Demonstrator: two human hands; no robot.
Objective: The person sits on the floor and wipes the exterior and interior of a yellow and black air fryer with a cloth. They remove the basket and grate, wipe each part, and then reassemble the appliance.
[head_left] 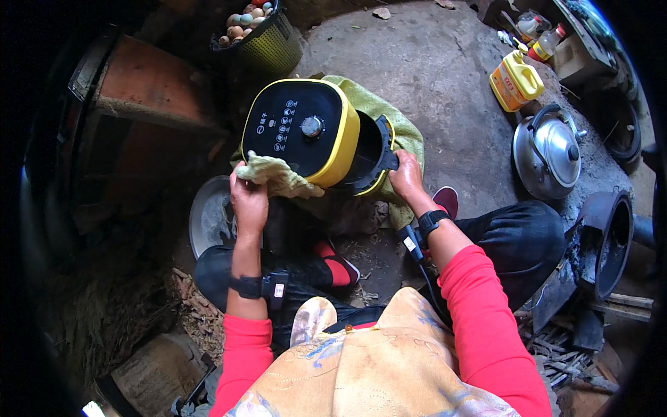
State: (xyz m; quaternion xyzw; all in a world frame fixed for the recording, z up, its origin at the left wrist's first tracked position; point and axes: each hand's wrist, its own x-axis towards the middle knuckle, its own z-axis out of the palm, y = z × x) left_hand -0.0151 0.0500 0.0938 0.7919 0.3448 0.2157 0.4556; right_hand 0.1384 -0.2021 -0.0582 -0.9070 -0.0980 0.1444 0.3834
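A yellow and black air fryer [297,130] stands before me with its control dial [311,126] facing up. Its drawer basket [367,151] is partly pulled out to the right, showing a dark inside. My right hand [406,174] grips the drawer's black handle [389,159]. At the fryer's lower left corner, my left hand [248,200] holds a pale yellow-green cloth [276,176] against the casing. Beneath the fryer spreads a green woven sack [409,135].
A basket of eggs [273,47] stands at the far left, above a wooden cabinet [151,78]. A metal basin [206,219] is by my left knee. On the right are a yellow pump jug [516,81], a lidded metal kettle [547,151] and a blackened stove [604,245].
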